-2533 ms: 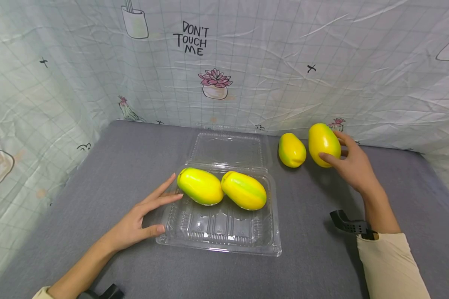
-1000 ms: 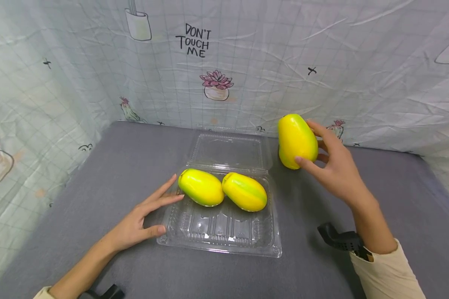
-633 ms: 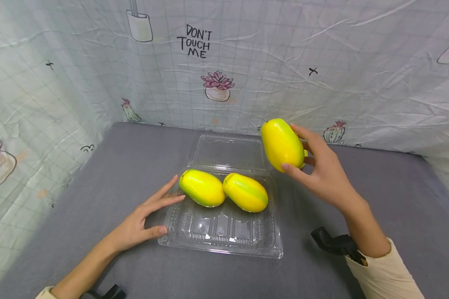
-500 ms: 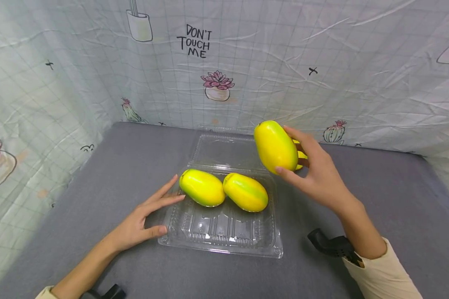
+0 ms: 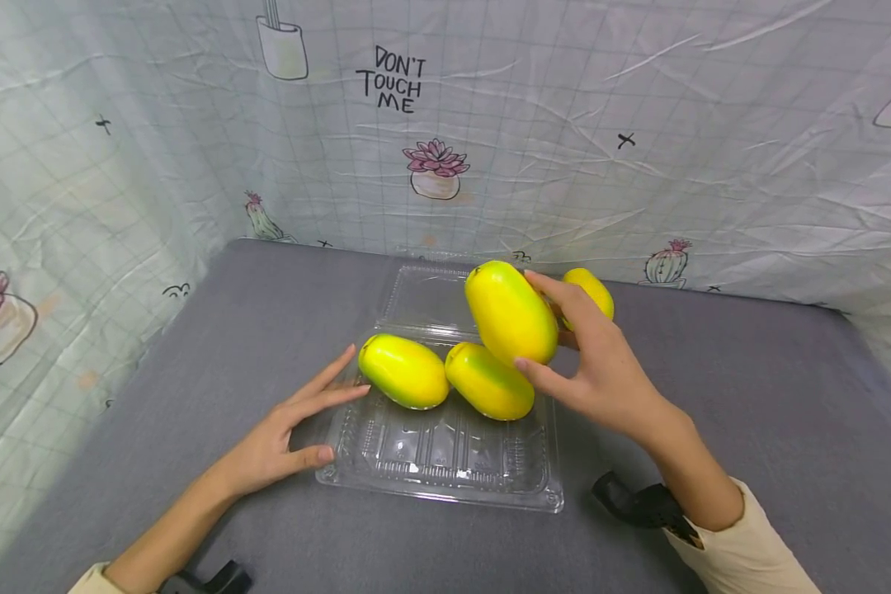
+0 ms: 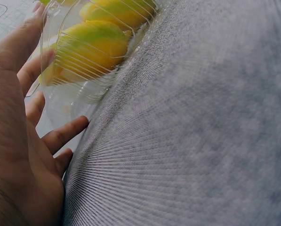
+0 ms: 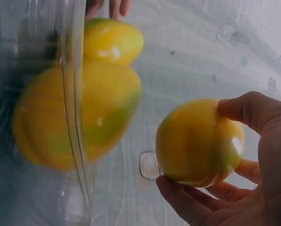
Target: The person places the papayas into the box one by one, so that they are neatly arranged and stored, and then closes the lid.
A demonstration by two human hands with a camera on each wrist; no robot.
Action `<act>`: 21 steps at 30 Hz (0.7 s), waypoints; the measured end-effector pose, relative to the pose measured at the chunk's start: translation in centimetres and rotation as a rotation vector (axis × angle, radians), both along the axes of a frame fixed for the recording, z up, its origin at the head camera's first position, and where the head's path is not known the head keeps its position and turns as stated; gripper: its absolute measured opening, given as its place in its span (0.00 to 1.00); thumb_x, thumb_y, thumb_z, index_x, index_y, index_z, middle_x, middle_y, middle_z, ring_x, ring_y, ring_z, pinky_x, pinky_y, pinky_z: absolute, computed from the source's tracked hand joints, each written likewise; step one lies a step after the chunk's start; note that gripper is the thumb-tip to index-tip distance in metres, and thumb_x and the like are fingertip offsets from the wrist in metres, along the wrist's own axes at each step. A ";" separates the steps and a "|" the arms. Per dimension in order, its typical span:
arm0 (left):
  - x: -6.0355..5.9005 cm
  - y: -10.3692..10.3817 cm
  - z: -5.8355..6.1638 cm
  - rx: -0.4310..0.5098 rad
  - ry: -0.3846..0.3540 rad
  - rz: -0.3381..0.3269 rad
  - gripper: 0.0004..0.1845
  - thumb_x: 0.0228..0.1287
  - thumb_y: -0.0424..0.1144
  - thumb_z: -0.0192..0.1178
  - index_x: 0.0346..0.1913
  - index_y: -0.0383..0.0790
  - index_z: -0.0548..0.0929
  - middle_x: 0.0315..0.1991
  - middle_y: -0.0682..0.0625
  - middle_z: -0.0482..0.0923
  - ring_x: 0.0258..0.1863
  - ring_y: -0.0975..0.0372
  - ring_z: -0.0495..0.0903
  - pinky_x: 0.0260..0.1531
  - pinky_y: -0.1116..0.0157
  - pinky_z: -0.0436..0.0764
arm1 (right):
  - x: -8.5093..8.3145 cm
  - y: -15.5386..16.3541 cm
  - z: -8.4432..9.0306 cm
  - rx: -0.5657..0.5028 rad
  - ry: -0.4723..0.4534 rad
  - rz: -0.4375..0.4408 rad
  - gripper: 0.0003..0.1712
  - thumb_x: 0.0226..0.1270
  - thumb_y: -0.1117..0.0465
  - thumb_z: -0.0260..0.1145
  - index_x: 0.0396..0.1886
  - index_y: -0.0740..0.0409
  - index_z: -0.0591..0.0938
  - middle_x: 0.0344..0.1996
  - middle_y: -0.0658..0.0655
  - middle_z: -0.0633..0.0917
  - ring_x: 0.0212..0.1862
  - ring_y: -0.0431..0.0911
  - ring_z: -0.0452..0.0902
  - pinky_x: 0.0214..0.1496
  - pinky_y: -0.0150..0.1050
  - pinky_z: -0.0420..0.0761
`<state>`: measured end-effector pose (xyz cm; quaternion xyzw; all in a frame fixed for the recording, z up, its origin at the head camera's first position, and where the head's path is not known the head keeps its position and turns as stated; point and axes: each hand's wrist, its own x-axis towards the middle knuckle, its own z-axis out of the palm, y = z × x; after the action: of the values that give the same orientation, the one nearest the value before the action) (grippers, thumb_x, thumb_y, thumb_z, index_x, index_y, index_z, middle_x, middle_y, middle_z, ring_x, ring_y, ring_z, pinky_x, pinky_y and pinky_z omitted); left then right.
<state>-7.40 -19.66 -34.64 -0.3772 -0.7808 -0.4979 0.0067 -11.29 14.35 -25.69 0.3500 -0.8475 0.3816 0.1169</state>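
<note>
Glossy yellow-green, a smooth oval mango (image 5: 511,313) is gripped by the curled fingers of the right hand (image 5: 594,371), raised over the far right of a ribbed clear plastic clamshell (image 5: 445,462). Two mangoes (image 5: 404,370) are seated along its far side. Its left rim is touched by the flat, outstretched left hand (image 5: 282,437). Bare tray floor is left nearside.

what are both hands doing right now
Left hand: open, fingers straight, resting against the side of the clear plastic box.
Right hand: closed around a yellow mango, held above the box.
</note>
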 end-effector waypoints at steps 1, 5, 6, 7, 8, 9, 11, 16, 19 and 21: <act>0.0 0.0 0.0 0.000 0.001 -0.001 0.30 0.55 0.40 0.60 0.60 0.34 0.67 0.68 0.35 0.43 0.65 0.41 0.44 0.61 0.66 0.47 | -0.2 0.0 -0.3 0.001 0.001 0.010 0.45 0.48 0.65 0.70 0.66 0.54 0.58 0.56 0.53 0.67 0.48 0.45 0.67 0.42 0.39 0.77; 0.0 0.0 0.0 0.002 0.001 -0.002 0.30 0.55 0.40 0.60 0.60 0.34 0.67 0.68 0.35 0.43 0.65 0.42 0.43 0.61 0.66 0.47 | -0.6 -0.3 -1.3 -0.004 0.008 0.052 0.46 0.49 0.61 0.70 0.67 0.50 0.56 0.59 0.48 0.64 0.53 0.43 0.65 0.42 0.36 0.77; 0.0 0.0 0.0 0.001 0.001 -0.001 0.30 0.55 0.41 0.60 0.60 0.34 0.67 0.68 0.36 0.43 0.65 0.42 0.44 0.61 0.66 0.47 | -0.6 -0.5 -1.4 -0.004 0.012 0.060 0.46 0.49 0.60 0.69 0.66 0.50 0.56 0.59 0.48 0.64 0.53 0.42 0.65 0.42 0.35 0.76; 0.0 0.0 0.0 0.001 0.001 -0.001 0.30 0.55 0.41 0.60 0.60 0.34 0.67 0.68 0.36 0.43 0.65 0.42 0.43 0.61 0.66 0.47 | -0.5 -0.7 -1.5 -0.005 0.012 0.069 0.46 0.49 0.59 0.69 0.66 0.49 0.56 0.59 0.47 0.64 0.54 0.42 0.64 0.43 0.34 0.76; 0.0 0.0 0.0 0.000 0.000 -0.001 0.30 0.55 0.41 0.60 0.60 0.34 0.67 0.68 0.36 0.43 0.65 0.42 0.43 0.62 0.63 0.47 | -0.4 -0.9 -1.5 0.001 0.018 0.076 0.45 0.50 0.58 0.69 0.66 0.50 0.56 0.59 0.47 0.64 0.55 0.42 0.64 0.43 0.34 0.76; 0.0 0.0 0.0 0.000 -0.001 0.000 0.30 0.55 0.41 0.59 0.60 0.35 0.67 0.68 0.36 0.43 0.65 0.42 0.43 0.62 0.63 0.47 | -0.3 -1.1 -1.5 0.003 0.025 0.082 0.45 0.50 0.58 0.69 0.66 0.51 0.57 0.59 0.48 0.64 0.54 0.41 0.63 0.43 0.33 0.76; 0.0 0.0 0.0 0.003 -0.003 -0.002 0.30 0.56 0.42 0.59 0.60 0.35 0.67 0.68 0.36 0.43 0.65 0.42 0.43 0.61 0.53 0.48 | -0.1 -1.6 -1.4 0.005 0.030 0.095 0.44 0.50 0.57 0.68 0.66 0.52 0.57 0.58 0.48 0.64 0.54 0.41 0.63 0.42 0.33 0.76; 0.0 0.1 0.1 0.008 -0.015 -0.008 0.29 0.56 0.42 0.59 0.60 0.35 0.67 0.68 0.36 0.42 0.65 0.43 0.43 0.50 0.34 0.47 | 0.8 -2.8 -1.2 -0.002 0.029 0.146 0.43 0.50 0.56 0.67 0.65 0.54 0.58 0.58 0.49 0.65 0.52 0.42 0.63 0.42 0.35 0.75; 0.0 0.1 0.1 0.002 -0.019 -0.004 0.29 0.56 0.42 0.59 0.60 0.34 0.67 0.68 0.36 0.42 0.65 0.43 0.43 0.51 0.35 0.47 | 1.2 -3.4 -1.2 0.004 0.024 0.183 0.43 0.50 0.57 0.67 0.65 0.55 0.58 0.59 0.49 0.64 0.53 0.42 0.63 0.43 0.36 0.74; 0.0 0.1 0.0 -0.001 -0.017 -0.002 0.29 0.56 0.42 0.59 0.60 0.34 0.67 0.68 0.36 0.43 0.65 0.43 0.43 0.56 0.42 0.48 | 1.5 -3.8 -1.2 0.008 0.014 0.205 0.43 0.51 0.57 0.68 0.65 0.55 0.58 0.59 0.50 0.64 0.54 0.42 0.62 0.45 0.36 0.73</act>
<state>-7.36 -19.61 -34.59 -0.3740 -0.7808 -0.5005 -0.0006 -9.84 10.54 -26.91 0.4380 -0.8080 0.3856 0.0814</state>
